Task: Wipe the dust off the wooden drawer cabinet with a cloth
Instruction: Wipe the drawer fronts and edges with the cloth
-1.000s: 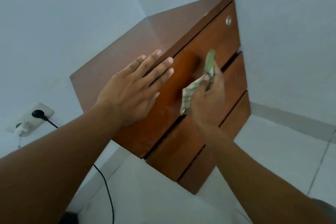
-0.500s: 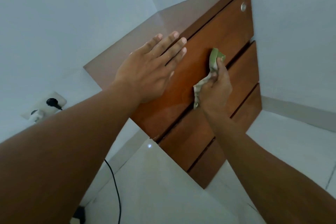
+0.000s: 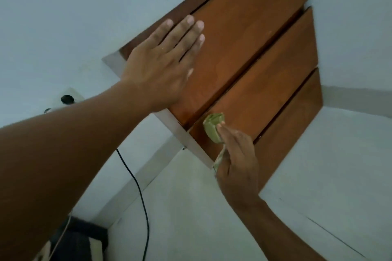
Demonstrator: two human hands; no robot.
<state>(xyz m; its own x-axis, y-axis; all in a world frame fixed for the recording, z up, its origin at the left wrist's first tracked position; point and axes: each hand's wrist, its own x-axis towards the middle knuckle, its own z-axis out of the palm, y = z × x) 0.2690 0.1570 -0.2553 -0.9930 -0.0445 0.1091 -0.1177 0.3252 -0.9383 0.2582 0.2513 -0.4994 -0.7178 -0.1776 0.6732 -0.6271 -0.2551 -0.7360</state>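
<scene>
My left hand (image 3: 157,70) lies flat, fingers spread, bracing the cabinet (image 3: 254,48) at 10 o'clock. My right hand (image 3: 235,154) pinches the folded cloth (image 3: 214,126) against the middle drawer's (image 3: 269,91) left end, 6 o'clock. Best to press evenly and stroke along the grain toward 2 o'clock.

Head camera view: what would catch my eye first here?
The reddish wooden drawer cabinet fills the upper middle against pale walls. The left hand lies flat on its top drawer front, while the right hand presses a bunched green cloth against the middle drawer's near end. A black cable trails down the floor at lower left.
</scene>
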